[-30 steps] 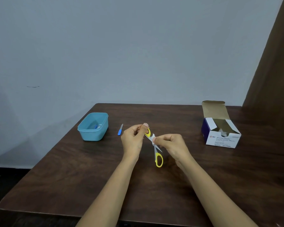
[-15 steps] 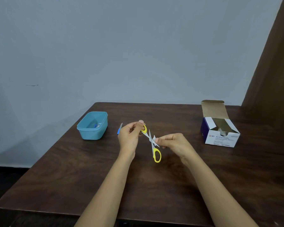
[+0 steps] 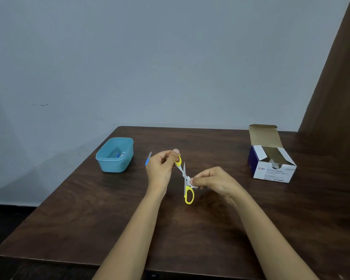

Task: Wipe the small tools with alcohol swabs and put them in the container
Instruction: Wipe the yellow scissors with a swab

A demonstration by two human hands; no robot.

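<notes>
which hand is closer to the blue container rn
Left. The left hand grips the scissors right of the blue container, apart from it; the right hand pinches a swab on them, farther right.

Surface: I log one dark brown wooden table (image 3: 85,215), grain visible, filling the lower half of the frame. On it, left of centre, near the far left corner: a light blue plastic container (image 3: 117,165), no lid. Just right of it, not touching: a slim tool (image 3: 147,162) with a blue handle, lying flat, partly hidden. Right of frame: a white and purple box (image 3: 275,173) labelled Alcohol Swabs, top flap standing open.
</notes>
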